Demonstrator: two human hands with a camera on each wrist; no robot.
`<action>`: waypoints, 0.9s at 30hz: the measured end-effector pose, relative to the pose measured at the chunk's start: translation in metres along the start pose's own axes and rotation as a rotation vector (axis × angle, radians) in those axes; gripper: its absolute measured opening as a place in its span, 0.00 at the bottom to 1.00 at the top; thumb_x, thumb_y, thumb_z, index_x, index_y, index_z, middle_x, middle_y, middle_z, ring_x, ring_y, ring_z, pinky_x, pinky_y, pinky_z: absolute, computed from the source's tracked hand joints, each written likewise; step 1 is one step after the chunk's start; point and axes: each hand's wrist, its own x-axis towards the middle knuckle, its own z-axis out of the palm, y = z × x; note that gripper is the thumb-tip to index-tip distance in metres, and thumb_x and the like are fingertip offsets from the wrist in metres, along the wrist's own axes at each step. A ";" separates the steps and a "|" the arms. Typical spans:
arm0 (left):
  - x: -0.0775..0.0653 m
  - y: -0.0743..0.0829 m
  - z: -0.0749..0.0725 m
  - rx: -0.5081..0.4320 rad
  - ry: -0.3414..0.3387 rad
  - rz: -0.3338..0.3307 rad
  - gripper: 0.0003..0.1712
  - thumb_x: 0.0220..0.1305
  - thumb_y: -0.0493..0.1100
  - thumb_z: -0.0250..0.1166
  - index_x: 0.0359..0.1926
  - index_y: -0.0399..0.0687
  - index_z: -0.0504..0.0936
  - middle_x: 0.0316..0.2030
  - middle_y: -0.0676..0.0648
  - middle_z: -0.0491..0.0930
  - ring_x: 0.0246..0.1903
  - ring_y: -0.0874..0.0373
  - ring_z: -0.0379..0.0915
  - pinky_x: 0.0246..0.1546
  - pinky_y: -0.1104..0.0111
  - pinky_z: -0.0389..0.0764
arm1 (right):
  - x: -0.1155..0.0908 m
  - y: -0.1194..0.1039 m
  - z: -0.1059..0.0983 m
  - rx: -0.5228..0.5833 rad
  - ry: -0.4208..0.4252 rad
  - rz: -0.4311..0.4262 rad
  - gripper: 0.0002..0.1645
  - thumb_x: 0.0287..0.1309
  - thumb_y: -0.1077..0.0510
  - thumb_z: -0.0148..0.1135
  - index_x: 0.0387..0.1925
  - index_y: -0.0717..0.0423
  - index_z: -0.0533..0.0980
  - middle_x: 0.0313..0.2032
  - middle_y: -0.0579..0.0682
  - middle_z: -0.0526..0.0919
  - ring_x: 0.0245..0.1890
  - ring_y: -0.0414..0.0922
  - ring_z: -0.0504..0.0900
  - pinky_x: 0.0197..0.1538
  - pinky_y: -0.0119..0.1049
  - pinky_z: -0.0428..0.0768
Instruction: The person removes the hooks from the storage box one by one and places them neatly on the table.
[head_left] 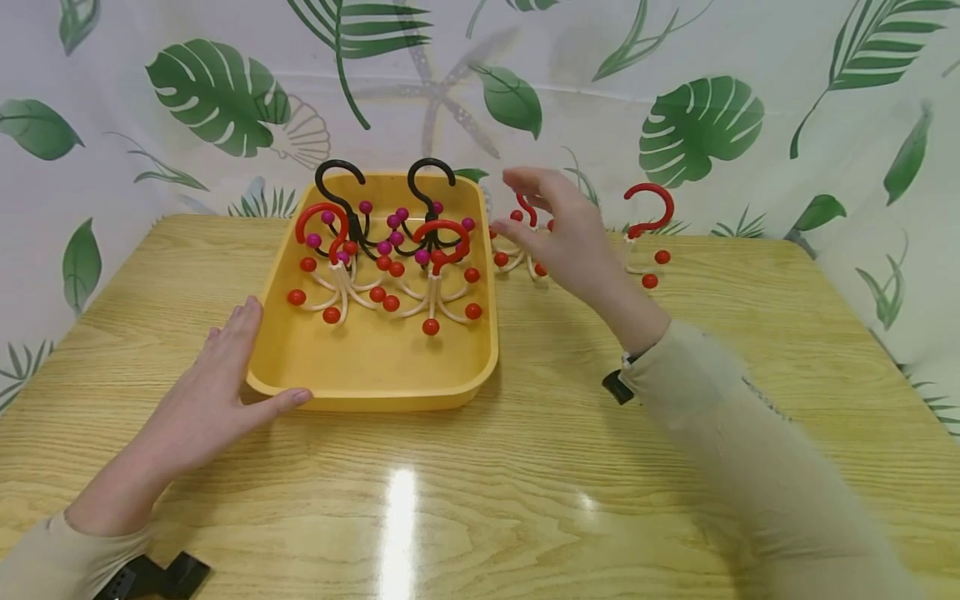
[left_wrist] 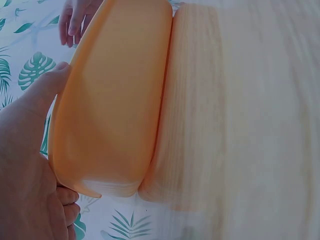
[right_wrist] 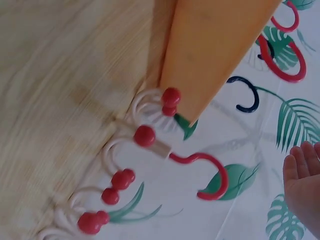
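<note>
Left edge first: I have the left hand at the near left corner of the yellow tray, fingers lying along its left wall, thumb spread wide onto the near rim. The tray sits left of centre on the wood-grain surface.

Inside, far left: a black-hooked hanger with magenta balls; just nearer, a white hanger with red hook and red balls. To their right, same pairing: second black-hooked hanger far, second white hanger nearer. Balls crowd together; I cannot tell which touch.

Just right of the tray, on the surface: third white hanger, partly covered by the right hand. That hand is raised, thumb and fingers well apart, holding nothing.

Farther right: fourth white hanger, partly hidden by the hand; I make out its red hook and two red balls. Leaf-print backdrop along the far side.
</note>
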 end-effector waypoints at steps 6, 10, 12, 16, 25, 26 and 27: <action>0.000 0.000 0.000 -0.005 -0.002 -0.003 0.65 0.57 0.69 0.61 0.74 0.46 0.27 0.74 0.43 0.28 0.72 0.45 0.26 0.70 0.55 0.31 | 0.015 -0.019 0.021 0.016 -0.040 -0.072 0.33 0.55 0.54 0.68 0.61 0.60 0.70 0.58 0.52 0.74 0.60 0.43 0.70 0.62 0.30 0.67; 0.000 0.000 0.000 -0.007 -0.003 -0.005 0.65 0.57 0.69 0.61 0.74 0.46 0.27 0.74 0.44 0.28 0.72 0.46 0.26 0.70 0.55 0.31 | 0.025 -0.034 0.034 0.048 -0.068 -0.099 0.33 0.55 0.55 0.68 0.61 0.61 0.70 0.58 0.52 0.74 0.60 0.42 0.71 0.61 0.26 0.67; 0.000 -0.001 0.000 -0.009 -0.003 -0.002 0.65 0.57 0.69 0.61 0.74 0.46 0.27 0.74 0.44 0.28 0.72 0.46 0.26 0.70 0.55 0.31 | 0.029 -0.041 0.040 0.055 -0.088 -0.102 0.33 0.55 0.55 0.68 0.61 0.60 0.70 0.59 0.52 0.73 0.60 0.41 0.71 0.60 0.24 0.67; 0.000 -0.001 0.000 -0.012 -0.007 -0.004 0.65 0.57 0.69 0.61 0.74 0.46 0.27 0.74 0.45 0.28 0.72 0.46 0.25 0.70 0.55 0.31 | 0.035 -0.050 0.051 0.063 -0.116 -0.129 0.33 0.57 0.55 0.67 0.62 0.60 0.69 0.59 0.52 0.73 0.60 0.41 0.70 0.60 0.24 0.68; 0.000 0.000 -0.001 -0.014 -0.016 -0.006 0.65 0.57 0.68 0.61 0.74 0.46 0.27 0.74 0.45 0.27 0.72 0.46 0.24 0.70 0.55 0.30 | 0.045 -0.066 0.071 0.033 -0.141 -0.143 0.32 0.57 0.53 0.67 0.61 0.59 0.70 0.58 0.51 0.74 0.57 0.41 0.73 0.58 0.22 0.68; 0.000 -0.001 0.000 -0.014 -0.015 -0.005 0.65 0.58 0.68 0.61 0.74 0.46 0.27 0.74 0.45 0.27 0.72 0.46 0.24 0.70 0.55 0.30 | 0.046 -0.068 0.073 0.031 -0.148 -0.134 0.32 0.57 0.53 0.67 0.61 0.58 0.70 0.58 0.50 0.74 0.57 0.41 0.73 0.57 0.21 0.68; 0.000 -0.001 0.000 -0.014 -0.016 -0.005 0.65 0.58 0.68 0.61 0.74 0.46 0.27 0.74 0.45 0.27 0.72 0.46 0.24 0.70 0.55 0.30 | 0.048 -0.069 0.075 0.030 -0.155 -0.126 0.32 0.57 0.53 0.66 0.61 0.58 0.70 0.58 0.50 0.74 0.57 0.41 0.73 0.57 0.21 0.68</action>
